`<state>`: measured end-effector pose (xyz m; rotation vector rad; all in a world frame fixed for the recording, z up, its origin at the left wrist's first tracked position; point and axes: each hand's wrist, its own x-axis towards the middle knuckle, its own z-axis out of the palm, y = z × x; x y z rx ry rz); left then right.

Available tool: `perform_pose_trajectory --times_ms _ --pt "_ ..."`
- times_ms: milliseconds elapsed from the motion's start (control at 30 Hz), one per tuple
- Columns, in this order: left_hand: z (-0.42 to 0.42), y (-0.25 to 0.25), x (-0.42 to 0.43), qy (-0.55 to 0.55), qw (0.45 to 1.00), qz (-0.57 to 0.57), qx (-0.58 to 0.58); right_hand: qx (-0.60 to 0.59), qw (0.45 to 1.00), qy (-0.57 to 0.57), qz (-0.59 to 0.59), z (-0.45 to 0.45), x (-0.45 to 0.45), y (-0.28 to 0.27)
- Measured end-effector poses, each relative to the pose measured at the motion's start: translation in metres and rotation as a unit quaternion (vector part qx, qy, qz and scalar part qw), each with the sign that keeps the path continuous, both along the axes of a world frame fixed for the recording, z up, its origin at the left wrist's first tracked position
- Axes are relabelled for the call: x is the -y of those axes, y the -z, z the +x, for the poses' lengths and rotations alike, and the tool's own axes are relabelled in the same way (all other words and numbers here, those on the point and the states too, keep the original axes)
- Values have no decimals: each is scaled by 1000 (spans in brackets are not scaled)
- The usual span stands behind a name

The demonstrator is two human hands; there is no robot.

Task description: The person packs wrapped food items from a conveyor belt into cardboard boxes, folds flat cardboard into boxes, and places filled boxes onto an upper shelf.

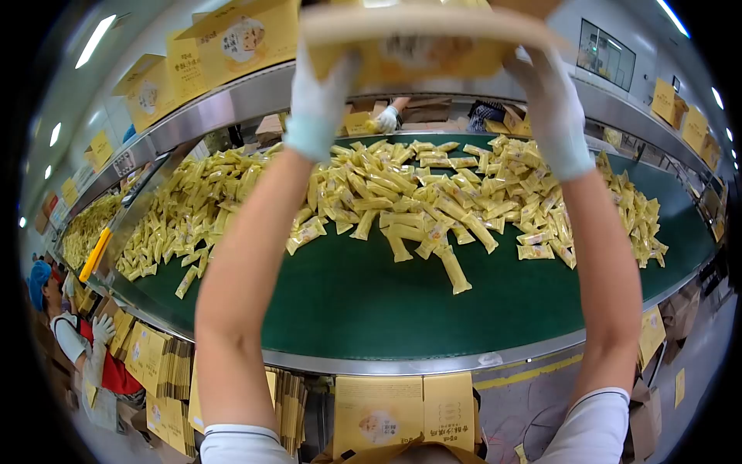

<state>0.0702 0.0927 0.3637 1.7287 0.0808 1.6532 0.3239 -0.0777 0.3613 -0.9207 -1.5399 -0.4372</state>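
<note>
Both arms are raised above the green conveyor belt (371, 309). My left hand (321, 100), in a white glove, grips the left end of a yellow box (433, 58) at the top of the view. At the box's right end, my right hand (550, 104) holds it, gloved too. The box is blurred and its contents cannot be seen. Below the hands, many small yellow wrapped packets (379, 185) lie heaped along the far half of the belt.
A metal shelf (232, 104) with yellow boxes (239, 42) runs above the belt. Flattened cartons (154, 359) stand at the near left. A co-worker (85, 332) with a blue cap is at the left. Another person's gloved hand (385, 119) shows across the belt.
</note>
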Motion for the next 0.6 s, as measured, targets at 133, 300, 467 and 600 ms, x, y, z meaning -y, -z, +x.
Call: perform_pose_trajectory --times_ms 133,300,467,600 --pt "30 -40 -71 5 994 -74 -84 -151 986 -58 -45 17 -87 -54" --pt "49 -34 -77 -219 955 -82 -184 25 951 260 -164 5 -99 -43" --pt "52 28 -62 -405 872 150 -229 162 928 330 -62 12 -82 15" --pt "-34 156 60 -92 861 166 -472 107 940 144 -290 -29 25 117"
